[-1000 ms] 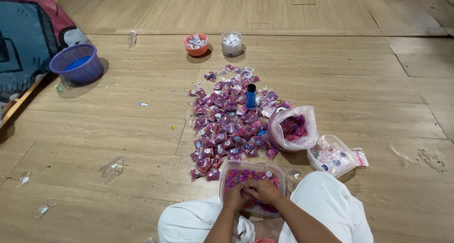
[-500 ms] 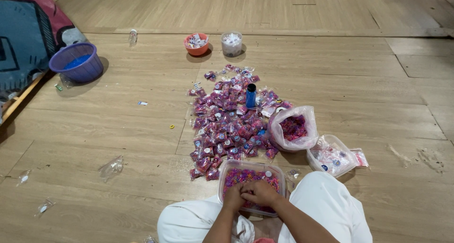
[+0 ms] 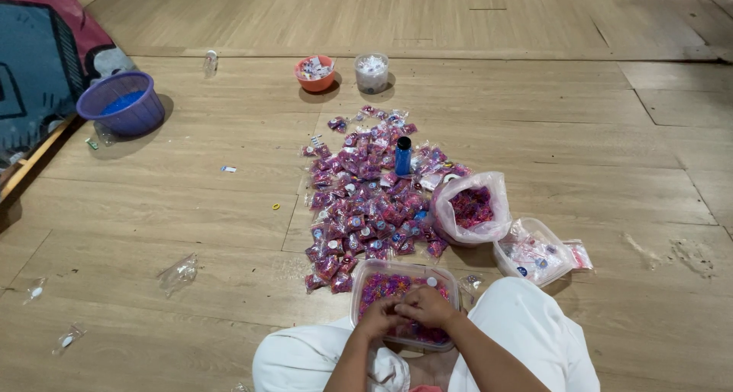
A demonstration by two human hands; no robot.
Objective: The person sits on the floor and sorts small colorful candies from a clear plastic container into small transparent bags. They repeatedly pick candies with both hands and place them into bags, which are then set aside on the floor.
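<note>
Wooden floor; clear tub seemingly holds pink-purple bits.

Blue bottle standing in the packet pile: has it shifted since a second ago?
No. The blue bottle stands upright at the same spot among the pink packets, just left of the open plastic bag.

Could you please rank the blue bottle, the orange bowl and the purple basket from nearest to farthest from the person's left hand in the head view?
From the left hand:
1. Blue bottle, upright in the packet pile ahead.
2. Orange bowl, farther ahead.
3. Purple basket, far left.
</note>
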